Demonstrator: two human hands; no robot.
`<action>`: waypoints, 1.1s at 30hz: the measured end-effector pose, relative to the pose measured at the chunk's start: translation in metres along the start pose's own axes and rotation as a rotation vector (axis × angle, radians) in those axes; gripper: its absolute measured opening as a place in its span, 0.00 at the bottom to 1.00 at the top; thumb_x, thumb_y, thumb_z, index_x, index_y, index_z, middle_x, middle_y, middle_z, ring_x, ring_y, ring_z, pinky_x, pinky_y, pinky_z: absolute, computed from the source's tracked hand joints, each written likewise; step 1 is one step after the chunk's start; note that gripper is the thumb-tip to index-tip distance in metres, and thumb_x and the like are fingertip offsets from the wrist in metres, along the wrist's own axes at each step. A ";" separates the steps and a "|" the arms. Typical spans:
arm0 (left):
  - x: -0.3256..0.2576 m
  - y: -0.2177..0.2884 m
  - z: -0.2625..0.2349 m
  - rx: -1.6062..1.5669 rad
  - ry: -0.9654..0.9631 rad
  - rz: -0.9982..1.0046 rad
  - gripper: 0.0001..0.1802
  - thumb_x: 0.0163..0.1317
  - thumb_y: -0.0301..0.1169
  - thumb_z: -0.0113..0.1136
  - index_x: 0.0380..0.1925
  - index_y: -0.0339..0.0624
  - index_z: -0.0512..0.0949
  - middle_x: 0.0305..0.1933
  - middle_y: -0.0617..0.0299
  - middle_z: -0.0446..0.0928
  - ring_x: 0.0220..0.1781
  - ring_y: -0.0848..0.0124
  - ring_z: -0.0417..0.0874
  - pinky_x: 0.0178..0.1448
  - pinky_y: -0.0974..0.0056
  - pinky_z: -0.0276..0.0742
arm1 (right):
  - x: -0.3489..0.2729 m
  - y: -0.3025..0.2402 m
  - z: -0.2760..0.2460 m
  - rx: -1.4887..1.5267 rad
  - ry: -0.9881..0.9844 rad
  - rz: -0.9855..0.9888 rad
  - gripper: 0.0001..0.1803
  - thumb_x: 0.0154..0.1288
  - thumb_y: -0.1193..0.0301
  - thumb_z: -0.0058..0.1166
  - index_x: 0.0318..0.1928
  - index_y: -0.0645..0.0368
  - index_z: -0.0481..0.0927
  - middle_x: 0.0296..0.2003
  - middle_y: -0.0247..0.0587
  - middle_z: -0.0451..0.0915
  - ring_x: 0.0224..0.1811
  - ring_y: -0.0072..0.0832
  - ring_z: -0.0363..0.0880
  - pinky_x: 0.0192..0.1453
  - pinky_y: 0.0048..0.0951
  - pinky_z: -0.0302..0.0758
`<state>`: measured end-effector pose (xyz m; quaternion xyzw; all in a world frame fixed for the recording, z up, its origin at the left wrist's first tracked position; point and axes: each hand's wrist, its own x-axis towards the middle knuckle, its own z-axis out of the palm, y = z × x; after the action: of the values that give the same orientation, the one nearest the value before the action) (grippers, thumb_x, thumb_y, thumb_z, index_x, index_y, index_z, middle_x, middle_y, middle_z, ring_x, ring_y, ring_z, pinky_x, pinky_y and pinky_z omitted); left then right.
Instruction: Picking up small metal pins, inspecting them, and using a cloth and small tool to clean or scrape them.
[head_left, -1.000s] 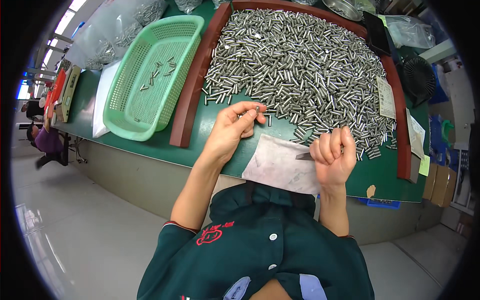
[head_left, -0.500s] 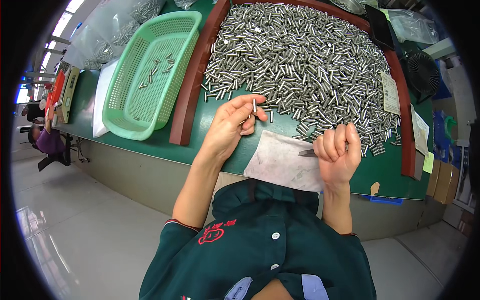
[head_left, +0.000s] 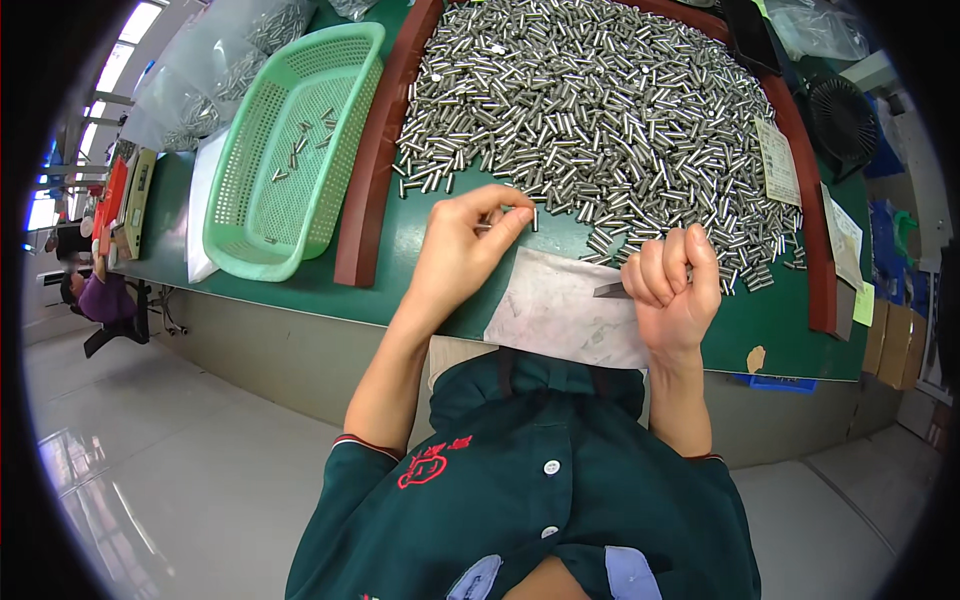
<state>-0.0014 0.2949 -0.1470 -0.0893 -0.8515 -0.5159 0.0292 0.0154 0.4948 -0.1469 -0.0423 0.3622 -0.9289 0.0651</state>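
Note:
My left hand (head_left: 458, 252) is closed over the green table at the near edge of a big heap of small metal pins (head_left: 590, 110). A bit of metal, apparently a pin, shows inside its curled fingers. Thumb and forefinger meet beside a single pin (head_left: 534, 219); whether they grip that one I cannot tell. My right hand (head_left: 672, 290) is closed, palm side up, around a dark pointed metal tool (head_left: 609, 290), perhaps tweezers, most of it hidden in the fist. Below the tool's tip lies a stained whitish cloth (head_left: 560, 315) at the table edge.
Red-brown rails (head_left: 368, 215) border the heap. A green plastic basket (head_left: 225, 215) with several pins stands left, near clear bags of pins (head_left: 205, 95). A black fan (head_left: 842, 120) and paper slips (head_left: 778, 165) are at right. Another person (head_left: 103, 298) sits far left.
My left hand has turned over, and its fingertips have come down to the lone pin; the pin held up at the fingertips no longer shows there. My right hand keeps its grip. The view has shifted slightly.

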 end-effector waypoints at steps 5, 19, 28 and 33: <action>0.003 -0.001 0.000 0.530 -0.158 0.360 0.10 0.45 0.22 0.57 0.31 0.41 0.77 0.23 0.58 0.75 0.25 0.59 0.74 0.29 0.60 0.70 | 0.000 0.000 -0.001 0.004 -0.013 -0.005 0.22 0.67 0.66 0.29 0.13 0.53 0.54 0.07 0.28 0.51 0.10 0.16 0.42 0.15 0.21 0.45; -0.010 -0.004 -0.003 -0.756 -0.112 -0.377 0.04 0.58 0.26 0.52 0.31 0.36 0.71 0.20 0.74 0.62 0.20 0.85 0.56 0.23 0.78 0.52 | -0.001 0.000 -0.003 0.008 -0.038 -0.010 0.23 0.67 0.65 0.29 0.13 0.53 0.54 0.07 0.28 0.51 0.10 0.16 0.43 0.15 0.20 0.45; -0.012 -0.011 -0.007 -1.141 -0.161 -0.388 0.05 0.61 0.29 0.49 0.33 0.39 0.68 0.27 0.66 0.62 0.24 0.82 0.57 0.24 0.78 0.53 | 0.000 0.001 -0.001 0.014 -0.031 -0.010 0.23 0.67 0.65 0.30 0.13 0.53 0.54 0.07 0.28 0.51 0.10 0.16 0.43 0.14 0.20 0.44; -0.012 -0.016 -0.010 -1.433 -0.209 -0.454 0.05 0.62 0.28 0.46 0.35 0.38 0.67 0.29 0.64 0.61 0.26 0.80 0.58 0.25 0.78 0.56 | 0.000 0.001 -0.002 0.013 -0.022 -0.009 0.23 0.67 0.65 0.30 0.13 0.53 0.54 0.07 0.28 0.51 0.10 0.16 0.42 0.14 0.20 0.44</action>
<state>0.0067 0.2772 -0.1573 0.0427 -0.3037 -0.9251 -0.2237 0.0155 0.4956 -0.1487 -0.0539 0.3553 -0.9309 0.0650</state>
